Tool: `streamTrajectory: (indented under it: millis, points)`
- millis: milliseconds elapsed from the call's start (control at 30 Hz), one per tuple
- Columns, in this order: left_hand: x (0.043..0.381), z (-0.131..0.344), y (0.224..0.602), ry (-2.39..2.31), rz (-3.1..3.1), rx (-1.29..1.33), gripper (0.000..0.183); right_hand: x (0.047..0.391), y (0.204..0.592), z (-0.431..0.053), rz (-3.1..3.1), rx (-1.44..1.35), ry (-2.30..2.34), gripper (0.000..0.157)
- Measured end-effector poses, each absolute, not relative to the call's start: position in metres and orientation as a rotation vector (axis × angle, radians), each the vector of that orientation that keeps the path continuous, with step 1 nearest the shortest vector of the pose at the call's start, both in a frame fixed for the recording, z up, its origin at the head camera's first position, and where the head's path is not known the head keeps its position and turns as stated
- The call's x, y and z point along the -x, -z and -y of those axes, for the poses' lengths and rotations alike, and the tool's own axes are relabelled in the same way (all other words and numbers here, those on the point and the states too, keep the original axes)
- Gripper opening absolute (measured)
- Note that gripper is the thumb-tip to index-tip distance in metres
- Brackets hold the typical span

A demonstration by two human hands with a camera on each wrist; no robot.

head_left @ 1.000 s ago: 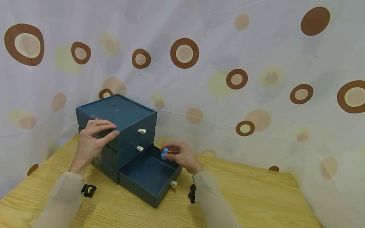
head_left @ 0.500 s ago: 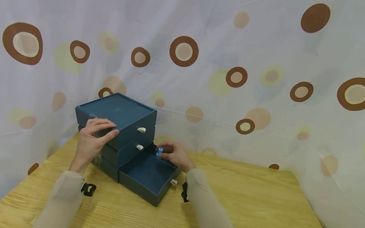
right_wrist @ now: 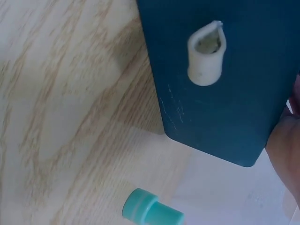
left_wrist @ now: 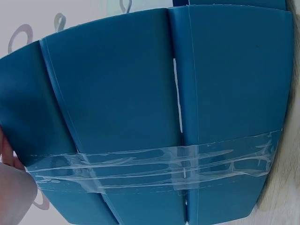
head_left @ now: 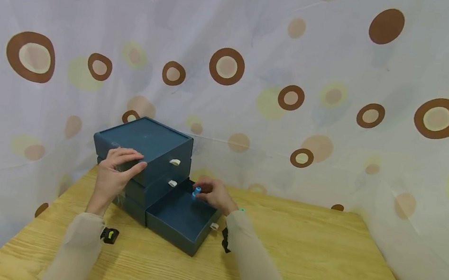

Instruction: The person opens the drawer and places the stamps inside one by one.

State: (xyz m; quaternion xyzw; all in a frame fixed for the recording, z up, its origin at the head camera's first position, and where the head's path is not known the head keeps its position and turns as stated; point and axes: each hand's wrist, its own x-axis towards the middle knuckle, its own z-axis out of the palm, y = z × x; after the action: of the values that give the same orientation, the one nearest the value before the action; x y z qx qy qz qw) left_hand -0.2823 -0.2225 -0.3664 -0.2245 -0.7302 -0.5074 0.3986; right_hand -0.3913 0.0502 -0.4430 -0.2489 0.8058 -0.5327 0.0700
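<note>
My right hand [head_left: 218, 195] pinches a small blue stepped cylinder [head_left: 197, 191] between thumb and fingers. The piece stands upright low inside the pulled-out bottom drawer [head_left: 184, 211], near its back corner. My left hand [head_left: 109, 179] rests against the near top edge of the dark blue drawer unit [head_left: 145, 136], fingers extended and thumb spread. In the left wrist view, clear tape [left_wrist: 140, 168] runs across the unit's side, with part of my left hand [left_wrist: 16, 187] at the left edge. In the right wrist view, the drawer's cream pull tab [right_wrist: 206, 63] faces the camera, while my fingers are mostly hidden.
A teal stepped cylinder [right_wrist: 152, 208] lies on the wooden table [head_left: 297, 265], just beyond my right wrist. Two upper drawers with cream tabs [head_left: 175, 162] are closed. A dotted curtain [head_left: 254, 115] hangs behind the table and at both sides.
My right hand has moved left and slightly lower with the blue cylinder, further into the drawer. My left hand stays in place on the drawer unit.
</note>
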Motion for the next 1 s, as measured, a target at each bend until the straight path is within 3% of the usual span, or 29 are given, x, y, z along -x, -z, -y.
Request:
streamTrajectory:
  millis: [1000]
  points:
    - [0.2826,0.2218,0.3676,1.3,1.853,0.548,0.022,0.3897,0.4405,-0.0489,-2.481,0.802,1.311,0.029]
